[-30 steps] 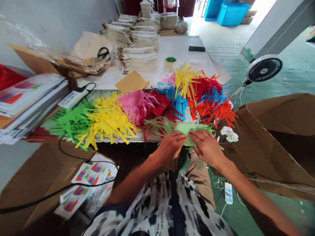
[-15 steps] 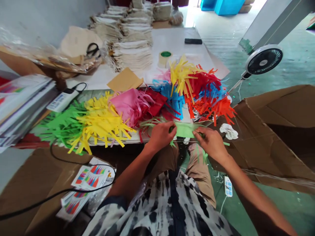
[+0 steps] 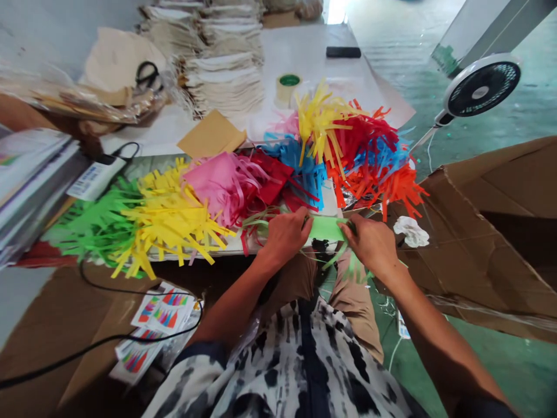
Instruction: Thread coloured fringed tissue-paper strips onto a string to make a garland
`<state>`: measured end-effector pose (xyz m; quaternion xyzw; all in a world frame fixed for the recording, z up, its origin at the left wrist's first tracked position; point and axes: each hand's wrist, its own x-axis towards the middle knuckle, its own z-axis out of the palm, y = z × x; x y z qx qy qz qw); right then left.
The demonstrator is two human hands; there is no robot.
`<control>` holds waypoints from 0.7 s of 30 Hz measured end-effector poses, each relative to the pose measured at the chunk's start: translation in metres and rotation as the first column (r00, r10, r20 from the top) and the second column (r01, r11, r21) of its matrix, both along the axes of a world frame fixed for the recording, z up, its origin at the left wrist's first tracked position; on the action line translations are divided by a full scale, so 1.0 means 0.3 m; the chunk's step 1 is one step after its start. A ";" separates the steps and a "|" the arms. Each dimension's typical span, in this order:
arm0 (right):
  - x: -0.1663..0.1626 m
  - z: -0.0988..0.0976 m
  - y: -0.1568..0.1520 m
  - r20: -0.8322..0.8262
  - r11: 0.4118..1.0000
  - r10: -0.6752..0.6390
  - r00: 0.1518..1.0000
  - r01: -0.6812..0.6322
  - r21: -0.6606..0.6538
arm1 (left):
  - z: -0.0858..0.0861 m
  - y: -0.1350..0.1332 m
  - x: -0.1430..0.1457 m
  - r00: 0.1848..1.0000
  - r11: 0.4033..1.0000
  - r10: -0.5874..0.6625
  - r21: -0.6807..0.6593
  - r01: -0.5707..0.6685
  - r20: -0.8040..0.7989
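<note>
Between my two hands a light green tissue paper fringe [image 3: 327, 228] is stretched flat at the table's near edge, its cut strips hanging toward my lap. My left hand [image 3: 287, 235] is closed on its left end, and loose strips trail out beyond that hand. At the other end my right hand [image 3: 372, 244] pinches the paper between thumb and fingers. Just behind lie a dark red fringe [image 3: 278, 174], a pink fringe [image 3: 217, 183] and a blue fringe [image 3: 307, 174]. Further left are a yellow fringe [image 3: 169, 223] and a green fringe [image 3: 100, 220].
Red, orange and yellow fringes [image 3: 365, 145] are heaped at the right. Behind stand a tape roll [image 3: 288, 90], stacked cloth bundles [image 3: 221, 87] and scissors [image 3: 147, 75]. A fan [image 3: 483, 87] and an open cardboard box [image 3: 478, 232] flank the table's right side. Printed cards [image 3: 163, 307] lie low left.
The light green paper now shows flatter and more sharply between my hands, and its hanging strips have shifted. Both hands keep their hold. My view has tilted slightly downward.
</note>
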<state>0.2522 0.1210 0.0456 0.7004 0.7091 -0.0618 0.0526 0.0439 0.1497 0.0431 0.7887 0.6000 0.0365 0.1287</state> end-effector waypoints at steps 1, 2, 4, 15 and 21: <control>0.001 -0.002 0.002 0.004 1.000 0.005 1.000 -0.005 0.002 | -0.001 0.004 0.001 1.000 1.000 0.007 0.000 -0.007 -0.003; 0.002 -0.004 0.004 0.008 1.000 0.009 1.000 -0.009 0.004 | -0.003 0.008 0.001 1.000 1.000 0.013 0.002 -0.013 -0.006; 0.003 -0.006 0.005 0.014 1.000 0.012 1.000 -0.013 0.006 | -0.008 0.015 0.002 1.000 1.000 0.020 0.005 -0.020 -0.012; 0.009 -0.009 0.017 0.003 1.000 0.013 1.000 -0.013 -0.008 | 0.021 0.029 -0.026 0.998 0.998 0.053 0.035 -0.052 -0.031; 0.012 -0.010 0.012 0.000 1.000 0.009 1.000 -0.009 -0.007 | 0.090 0.024 -0.169 0.970 0.915 0.228 0.322 -0.243 0.085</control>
